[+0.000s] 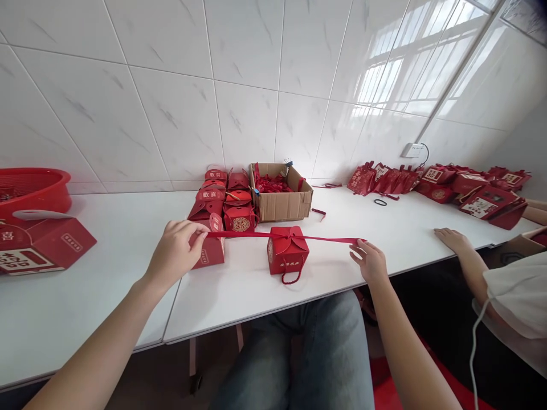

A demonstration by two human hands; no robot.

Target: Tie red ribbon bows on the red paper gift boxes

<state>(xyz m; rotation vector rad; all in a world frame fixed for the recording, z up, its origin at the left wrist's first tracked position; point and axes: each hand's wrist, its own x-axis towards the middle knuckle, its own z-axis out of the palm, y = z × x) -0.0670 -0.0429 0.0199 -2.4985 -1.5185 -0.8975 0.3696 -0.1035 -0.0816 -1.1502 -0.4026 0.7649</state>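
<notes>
A small red gift box point(287, 255) stands upright on the white table in front of me, a red cord handle hanging down its near side. Across its top runs a red ribbon point(243, 234), crossed or knotted at the middle and stretched out to both sides. My left hand point(178, 250) pinches the ribbon's left end between thumb and fingers. At the other side my right hand point(371, 259) grips the right end near its tip. Neither hand touches the box itself. Just beyond my left fingers sits another red box point(212, 252).
Behind are stacked red boxes point(240, 219) and a cardboard carton point(284, 206) of red ribbons. At left stand a red plastic basket point(64, 191) and a larger red box point(70, 242). More red boxes point(470, 183) lie at right, near another person's hand point(453, 239).
</notes>
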